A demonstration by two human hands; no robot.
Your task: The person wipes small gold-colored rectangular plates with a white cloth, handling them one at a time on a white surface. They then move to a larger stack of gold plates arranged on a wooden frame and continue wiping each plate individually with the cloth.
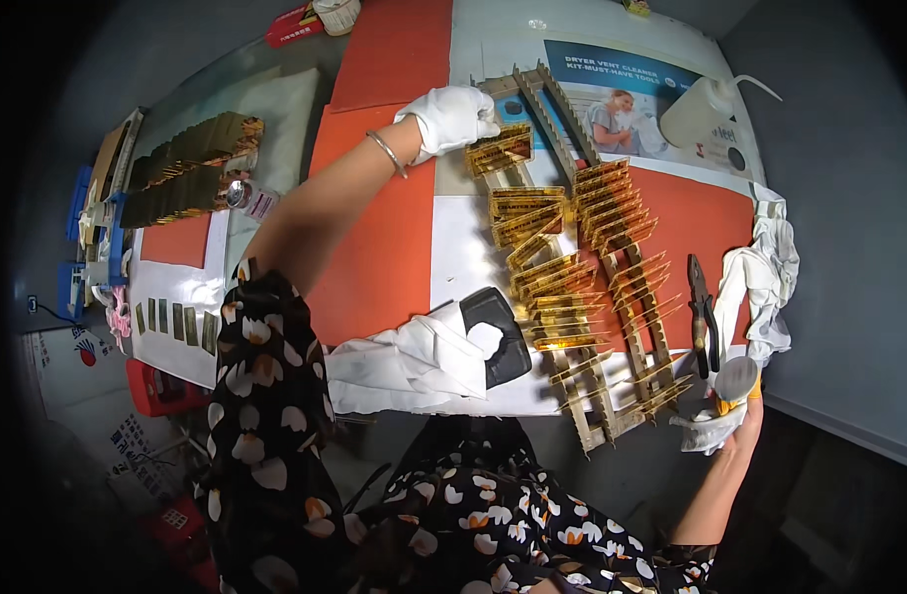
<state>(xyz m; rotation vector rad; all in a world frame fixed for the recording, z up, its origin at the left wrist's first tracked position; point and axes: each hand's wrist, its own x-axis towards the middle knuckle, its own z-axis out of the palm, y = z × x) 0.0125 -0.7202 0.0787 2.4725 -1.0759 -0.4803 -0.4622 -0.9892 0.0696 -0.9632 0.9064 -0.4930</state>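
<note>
My left hand, in a white glove, is at the far end of a metal rack. Its fingers are curled closed beside a group of thin gold plates; what they grip, if anything, is hidden. More gold plates stand or lean in the rack's slots, several at uneven angles. At the right edge of the table my right hand is closed around a round grey-topped object with a yellow side. White fabric covers the fingers there.
Pliers with dark handles lie right of the rack, beside a crumpled white cloth. A white squeeze bottle stands at the back right. A black tray and white cloth lie near the front edge. Stacked dark-gold plates are at left.
</note>
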